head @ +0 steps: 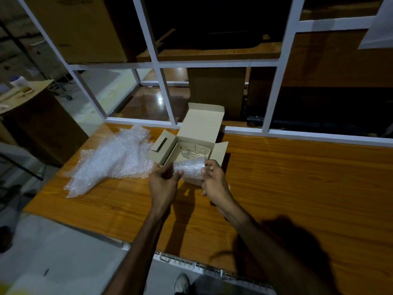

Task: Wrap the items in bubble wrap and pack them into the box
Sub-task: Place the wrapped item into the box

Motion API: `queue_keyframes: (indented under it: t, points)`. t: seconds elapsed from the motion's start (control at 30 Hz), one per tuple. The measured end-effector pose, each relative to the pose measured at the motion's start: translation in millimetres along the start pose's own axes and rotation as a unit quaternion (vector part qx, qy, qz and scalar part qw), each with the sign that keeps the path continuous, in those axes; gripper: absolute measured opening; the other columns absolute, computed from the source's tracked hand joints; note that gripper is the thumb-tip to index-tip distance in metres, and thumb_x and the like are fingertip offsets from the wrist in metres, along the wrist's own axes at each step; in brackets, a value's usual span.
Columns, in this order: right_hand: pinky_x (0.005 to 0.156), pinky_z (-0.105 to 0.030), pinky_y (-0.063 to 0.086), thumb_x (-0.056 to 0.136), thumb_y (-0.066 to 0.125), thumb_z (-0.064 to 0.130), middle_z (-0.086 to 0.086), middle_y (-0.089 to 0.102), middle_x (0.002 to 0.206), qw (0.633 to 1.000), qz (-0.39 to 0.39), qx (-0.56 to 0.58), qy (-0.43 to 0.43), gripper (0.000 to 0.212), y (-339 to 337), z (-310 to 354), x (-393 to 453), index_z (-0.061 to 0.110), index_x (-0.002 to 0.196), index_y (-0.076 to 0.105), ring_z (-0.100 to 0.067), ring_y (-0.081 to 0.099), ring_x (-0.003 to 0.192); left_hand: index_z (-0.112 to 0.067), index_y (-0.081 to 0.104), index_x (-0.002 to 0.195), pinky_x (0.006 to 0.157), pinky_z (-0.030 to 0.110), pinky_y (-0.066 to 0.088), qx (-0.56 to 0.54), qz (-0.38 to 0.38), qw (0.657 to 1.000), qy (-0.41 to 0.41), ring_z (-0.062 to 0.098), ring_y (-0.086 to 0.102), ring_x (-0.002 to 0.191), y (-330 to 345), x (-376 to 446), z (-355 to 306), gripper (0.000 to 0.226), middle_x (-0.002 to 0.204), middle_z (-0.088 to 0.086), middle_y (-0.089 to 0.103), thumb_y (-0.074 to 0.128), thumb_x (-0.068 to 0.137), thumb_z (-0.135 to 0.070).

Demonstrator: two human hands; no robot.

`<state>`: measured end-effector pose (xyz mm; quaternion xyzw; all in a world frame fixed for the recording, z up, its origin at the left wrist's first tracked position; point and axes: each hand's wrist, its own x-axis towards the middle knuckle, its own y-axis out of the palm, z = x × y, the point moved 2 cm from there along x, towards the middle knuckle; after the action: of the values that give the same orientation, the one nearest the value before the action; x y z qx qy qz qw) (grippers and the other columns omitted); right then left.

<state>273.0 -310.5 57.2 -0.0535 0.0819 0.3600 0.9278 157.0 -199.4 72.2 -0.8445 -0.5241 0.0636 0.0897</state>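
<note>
- At the far left edge, a side table (25,90) carries a pale cup (18,80) and some small clutter too blurred to make out.
- Along the lower left runs a grey floor (63,252); a shoe (181,283) shows at the bottom centre.
- A wooden desk (297,188) fills the middle and right of the frame, lit dimly, with dark arm shadows at the lower right.
- A white window frame (165,96) crosses the upper half; dark glass and brown cartons lie beyond it.
- Loose bubble wrap (110,160) lies crumpled on the desk, left of centre.
- The box (200,128) stands open at centre, lid flap upright; clear glass items (192,153) sit inside, their number unclear.
- The left hand (163,182) curls its fingers and thumb round the left end of a wrapped item (190,169), held just in front of the box.
- The right hand (214,182) pinches the item's right end with curled fingers.
</note>
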Motion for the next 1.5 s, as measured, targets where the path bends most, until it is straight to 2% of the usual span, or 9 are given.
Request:
queue_keyframes:
  t: [0.17, 0.33, 0.5, 0.67, 0.9, 1.07, 1.23, 1.37, 1.5]
  points:
    - [0.058, -0.024, 0.053, 0.111, 0.043, 0.02, -0.005, 0.058, 0.124, 0.999, -0.025, 0.011, 0.04, 0.025, 16.4, 9.2, 38.4, 0.026, 0.135, 0.049, -0.014, 0.062, 0.079, -0.011, 0.071, 0.131, 0.092, 0.032, 0.062, 0.049, 0.108, 0.993, -0.001, 0.012, 0.07, 0.118, -4.1, 59.3, -7.5, 0.047, 0.125, -0.001, 0.076, 0.068, 0.089, 0.009]
    - [0.041, -0.019, 0.04, 0.111, 0.038, 0.013, -0.008, 0.056, 0.094, 0.988, -0.04, 0.056, 0.139, 0.022, 31.9, 8.5, 61.9, 0.026, 0.118, 0.054, -0.016, 0.052, 0.07, -0.021, 0.073, 0.108, 0.069, 0.017, 0.059, 0.088, 0.223, 0.971, -0.004, -0.007, 0.072, 0.089, -13.5, 95.0, -13.6, 0.055, 0.096, -0.016, 0.076, 0.052, 0.085, 0.025]
    - [0.05, -0.026, 0.044, 0.106, 0.033, 0.002, -0.01, 0.054, 0.093, 0.975, -0.082, 0.079, 0.189, 0.032, 51.3, -5.2, 79.4, 0.02, 0.113, 0.058, -0.016, 0.049, 0.07, -0.023, 0.071, 0.111, 0.078, 0.026, 0.062, 0.114, 0.289, 0.95, -0.018, 0.007, 0.073, 0.1, -15.6, 121.7, 1.4, 0.05, 0.103, -0.011, 0.075, 0.056, 0.091, 0.019]
    - [0.049, -0.023, 0.048, 0.105, 0.037, -0.004, -0.013, 0.057, 0.1, 0.962, -0.075, 0.117, 0.235, 0.036, 60.5, -11.8, 86.3, 0.015, 0.128, 0.057, -0.014, 0.054, 0.07, -0.018, 0.071, 0.094, 0.079, 0.028, 0.063, 0.173, 0.325, 0.93, 0.006, -0.001, 0.073, 0.082, -17.2, 138.3, 18.3, 0.039, 0.077, -0.017, 0.075, 0.056, 0.093, 0.017]
    - [0.052, -0.023, 0.054, 0.108, 0.05, 0.009, -0.016, 0.073, 0.093, 0.943, -0.09, 0.119, 0.296, 0.023, 68.9, -10.8, 96.1, 0.009, 0.129, 0.059, -0.022, 0.075, 0.072, -0.003, 0.071, 0.083, 0.073, 0.047, 0.062, 0.307, 0.402, 0.862, 0.038, 0.029, 0.072, 0.083, -8.9, 164.8, 34.6, 0.014, 0.087, 0.015, 0.072, 0.065, 0.093, 0.003]
    - [0.046, -0.021, 0.05, 0.104, 0.051, -0.002, -0.015, 0.069, 0.1, 0.95, -0.081, 0.044, 0.299, 0.043, 68.8, -10.4, 97.5, 0.011, 0.145, 0.049, -0.016, 0.071, 0.066, -0.005, 0.062, 0.098, 0.067, 0.034, 0.054, 0.319, 0.373, 0.871, 0.011, 0.027, 0.068, 0.093, -1.8, 169.1, 41.9, 0.001, 0.098, 0.012, 0.064, 0.062, 0.099, -0.005]
    - [0.044, -0.02, 0.049, 0.103, 0.054, -0.001, -0.014, 0.069, 0.103, 0.956, -0.074, -0.03, 0.282, 0.042, 67.9, -10.2, 97.1, 0.008, 0.144, 0.05, -0.014, 0.07, 0.062, -0.01, 0.066, 0.083, 0.064, 0.028, 0.049, 0.347, 0.406, 0.845, 0.034, 0.02, 0.066, 0.081, -2.8, 159.7, 31.7, 0.014, 0.088, 0.006, 0.068, 0.071, 0.096, -0.009]
    - [0.047, -0.022, 0.052, 0.102, 0.056, 0.001, -0.015, 0.069, 0.112, 0.96, -0.044, -0.058, 0.269, 0.037, 66.5, -9.2, 94.5, 0.009, 0.138, 0.05, -0.02, 0.075, 0.077, -0.001, 0.071, 0.106, 0.076, 0.039, 0.06, 0.409, 0.449, 0.793, 0.053, 0.025, 0.07, 0.091, -2.8, 160.1, 31.5, 0.035, 0.105, 0.014, 0.074, 0.085, 0.086, -0.026]
    - [0.05, -0.022, 0.055, 0.106, 0.049, 0.007, -0.013, 0.07, 0.111, 0.96, 0.01, -0.033, 0.278, 0.03, 60.0, -8.4, 91.3, 0.013, 0.135, 0.052, -0.019, 0.074, 0.08, -0.001, 0.067, 0.115, 0.078, 0.029, 0.051, 0.464, 0.411, 0.777, 0.106, 0.028, 0.067, 0.106, 2.9, 158.4, 39.5, 0.043, 0.115, 0.014, 0.069, 0.087, 0.085, -0.023]
